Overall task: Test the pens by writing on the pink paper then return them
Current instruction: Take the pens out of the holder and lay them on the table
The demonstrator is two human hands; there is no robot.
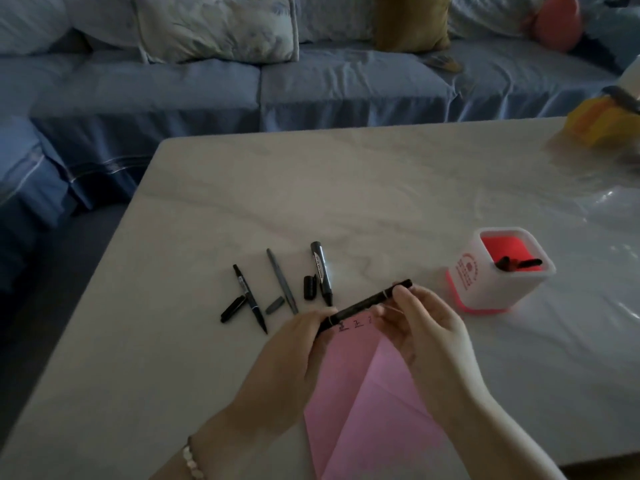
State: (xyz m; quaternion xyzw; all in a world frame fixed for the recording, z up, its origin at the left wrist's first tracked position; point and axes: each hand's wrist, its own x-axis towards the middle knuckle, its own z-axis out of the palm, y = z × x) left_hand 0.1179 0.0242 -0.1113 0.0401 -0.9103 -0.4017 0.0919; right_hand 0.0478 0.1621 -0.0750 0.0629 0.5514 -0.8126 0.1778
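A black pen point(363, 304) hangs slanted above the pink paper point(367, 410). My left hand point(294, 348) grips its lower end and my right hand point(419, 327) pinches its upper end. Black marks sit on the paper's top edge under the pen. Left of the hands, three uncapped pens lie on the table: a thin black one point(250, 298), a grey one point(282, 280) and a thick marker point(322, 271). Their caps lie beside them: a black one point(232, 309), a grey one point(275, 305) and a black one point(309, 287). A white and red pen holder point(498, 271) at the right holds black pens.
The white marble table point(346, 188) carries clear plastic sheeting point(609, 216) on its right side and a yellow object point(595, 123) at the far right corner. A blue sofa point(242, 88) with cushions runs behind the table and along its left.
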